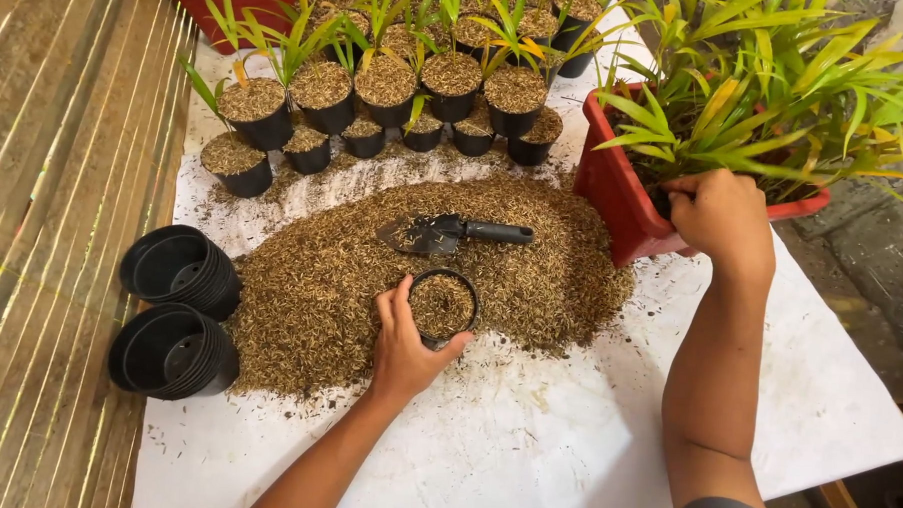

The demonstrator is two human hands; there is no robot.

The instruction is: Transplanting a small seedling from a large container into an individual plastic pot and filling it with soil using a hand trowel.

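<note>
left hand grips small pot part-filled with husk | right hand grasps red tub of seedlings

No packages, labels, signs or screens in view

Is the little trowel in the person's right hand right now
No, the trowel lies on the husk pile; the right hand grips the red planter.

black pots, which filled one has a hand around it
The small black pot at the near edge of the husk pile, cupped by the left hand; the other filled pots stand untouched in back rows.
</note>
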